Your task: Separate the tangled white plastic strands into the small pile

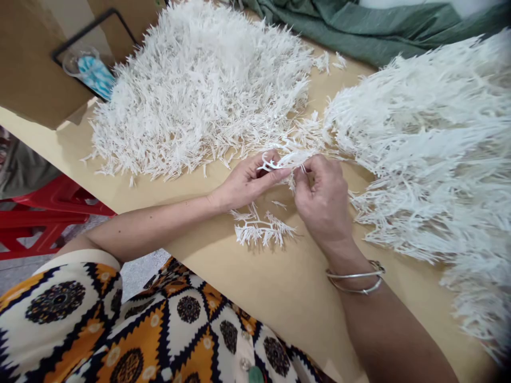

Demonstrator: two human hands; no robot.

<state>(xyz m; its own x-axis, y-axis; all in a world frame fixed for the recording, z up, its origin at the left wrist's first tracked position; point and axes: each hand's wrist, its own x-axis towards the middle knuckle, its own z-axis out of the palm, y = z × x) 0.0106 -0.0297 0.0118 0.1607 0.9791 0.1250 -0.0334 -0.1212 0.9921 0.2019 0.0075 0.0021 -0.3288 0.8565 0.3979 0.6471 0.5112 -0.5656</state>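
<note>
Above the surface [275, 287], the fingers of the left hand [248, 181] pinch a white branched sprig [290, 159], those of the right hand [325, 199] gripping its tufted end; steady support and light pulls should spare the strands.

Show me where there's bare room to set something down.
A wide bare patch of table lies between the loose white sprig, right forearm and patterned clothing. A narrower strip runs between the left forearm and left white pile. Crowded: that pile, the right white pile, scraps between.
</note>
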